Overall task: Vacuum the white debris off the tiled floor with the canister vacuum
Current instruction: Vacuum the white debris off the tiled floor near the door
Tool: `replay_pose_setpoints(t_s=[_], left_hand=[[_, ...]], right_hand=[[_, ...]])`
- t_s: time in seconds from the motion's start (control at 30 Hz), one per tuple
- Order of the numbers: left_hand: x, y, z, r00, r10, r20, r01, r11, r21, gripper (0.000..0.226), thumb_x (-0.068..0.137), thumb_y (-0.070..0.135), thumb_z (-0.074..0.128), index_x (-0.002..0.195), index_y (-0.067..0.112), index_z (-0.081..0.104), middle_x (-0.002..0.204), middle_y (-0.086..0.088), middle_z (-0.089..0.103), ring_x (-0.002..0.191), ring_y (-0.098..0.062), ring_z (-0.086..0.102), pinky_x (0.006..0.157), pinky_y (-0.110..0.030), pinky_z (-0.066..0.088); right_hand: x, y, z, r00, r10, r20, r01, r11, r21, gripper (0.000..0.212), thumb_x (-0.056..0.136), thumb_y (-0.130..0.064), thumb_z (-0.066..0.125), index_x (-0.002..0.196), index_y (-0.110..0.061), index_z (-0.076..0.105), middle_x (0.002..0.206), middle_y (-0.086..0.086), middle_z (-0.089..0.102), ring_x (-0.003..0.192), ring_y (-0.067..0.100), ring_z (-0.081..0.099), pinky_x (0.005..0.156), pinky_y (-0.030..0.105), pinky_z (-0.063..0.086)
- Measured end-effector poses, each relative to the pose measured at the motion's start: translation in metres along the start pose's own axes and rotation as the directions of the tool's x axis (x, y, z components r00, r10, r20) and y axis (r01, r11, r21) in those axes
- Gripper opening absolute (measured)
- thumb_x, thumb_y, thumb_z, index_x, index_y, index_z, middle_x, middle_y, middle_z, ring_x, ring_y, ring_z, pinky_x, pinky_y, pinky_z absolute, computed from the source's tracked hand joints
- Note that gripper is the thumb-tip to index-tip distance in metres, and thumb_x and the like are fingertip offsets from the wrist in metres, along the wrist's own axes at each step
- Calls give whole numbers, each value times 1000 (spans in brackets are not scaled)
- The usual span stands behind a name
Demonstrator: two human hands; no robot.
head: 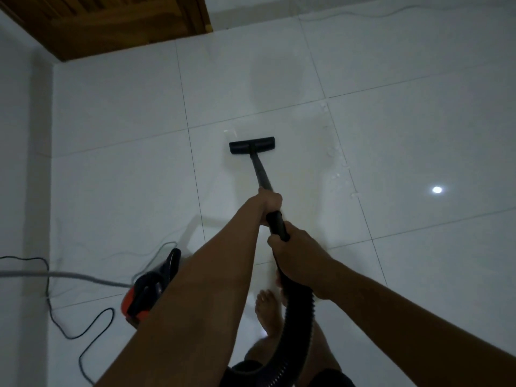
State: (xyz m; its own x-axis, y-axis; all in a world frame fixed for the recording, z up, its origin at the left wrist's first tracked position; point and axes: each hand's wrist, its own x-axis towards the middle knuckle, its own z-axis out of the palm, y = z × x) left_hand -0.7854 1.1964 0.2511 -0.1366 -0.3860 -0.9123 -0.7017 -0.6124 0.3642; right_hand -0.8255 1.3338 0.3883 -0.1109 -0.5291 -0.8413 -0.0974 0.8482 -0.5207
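A black floor nozzle (252, 145) rests flat on the white tiled floor (405, 152) at mid-frame. Its black wand (261, 174) runs back to my left hand (269, 199), which grips the wand's upper end. My right hand (293, 248) holds the black handle where the ribbed hose (300, 317) begins. White debris (339, 166) lies scattered along a tile joint to the right of the nozzle, and a small patch of white debris (230, 132) lies just beyond the nozzle's left end. The orange and black canister (150, 289) sits at my lower left.
A black power cord (55, 317) loops over the floor at lower left, beside a grey cable (55, 275). A white wall (22, 135) runs along the left. A wooden door (111, 20) stands at the top left. My bare foot (268, 311) is under the hose.
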Motion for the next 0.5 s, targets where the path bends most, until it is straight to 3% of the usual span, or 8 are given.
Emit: replay_pose_setpoints(t_s=[0.13,0.3,0.4,0.5], left_hand=[[-17,-32,9,999,-23,29,23,1000,1,63,100,15,43,155,14,11,137,-21,47,106,-34,57,52,-34,47],[-25,-76,28,997,-34,65,36,998,-42,67,100,13,43,156,21,7,116,-16,51,77,-23,53,51,-33,46],[-19,-99,38,997,-18,74,24,997,-71,68,97,13,45,154,24,9,113,-15,51,79,-25,54,53,-33,49],[-17,-117,46,997,-17,76,24,996,-88,70,96,13,45,153,30,8,117,-19,51,83,-29,55,60,-37,54]], right_hand=[[-20,25,21,1000,3,-3,-3,1000,-11,38,108,-24,45,146,-18,44,80,4,56,32,-1,51,33,11,37],[-33,66,43,996,78,30,-81,992,95,46,106,-29,47,151,-28,35,81,13,62,37,12,56,42,22,50],[-34,90,53,999,51,11,-51,996,70,47,106,-27,47,151,-24,34,84,14,65,36,9,56,38,17,45],[-37,109,63,1000,8,-4,-7,997,82,50,105,-28,48,152,-26,32,92,13,69,50,11,62,43,17,49]])
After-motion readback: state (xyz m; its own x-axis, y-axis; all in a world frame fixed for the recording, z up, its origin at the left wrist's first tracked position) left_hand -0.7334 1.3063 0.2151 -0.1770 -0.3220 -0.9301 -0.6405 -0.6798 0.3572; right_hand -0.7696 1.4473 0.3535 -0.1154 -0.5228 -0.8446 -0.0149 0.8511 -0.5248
